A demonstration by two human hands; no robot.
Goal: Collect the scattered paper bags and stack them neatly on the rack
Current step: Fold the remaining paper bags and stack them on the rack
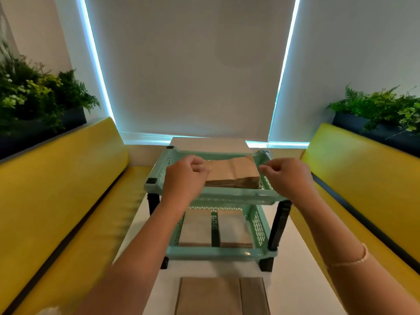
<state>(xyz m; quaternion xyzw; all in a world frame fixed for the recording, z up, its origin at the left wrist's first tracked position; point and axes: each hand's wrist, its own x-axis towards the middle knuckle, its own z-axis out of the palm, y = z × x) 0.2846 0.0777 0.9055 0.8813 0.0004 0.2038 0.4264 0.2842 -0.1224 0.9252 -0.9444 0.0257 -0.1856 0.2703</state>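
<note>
Both hands — left hand (185,171) and right hand (286,172), fingers curled, apparently empty — flank the bag stack (234,176) on the rack (227,196); a careless nudge may skew it.

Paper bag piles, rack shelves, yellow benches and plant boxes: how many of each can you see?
Paper bag piles: 4
Rack shelves: 2
Yellow benches: 2
Plant boxes: 2
Total: 10

White table (293,258) under rack (218,196), paper bags (221,296)
</note>
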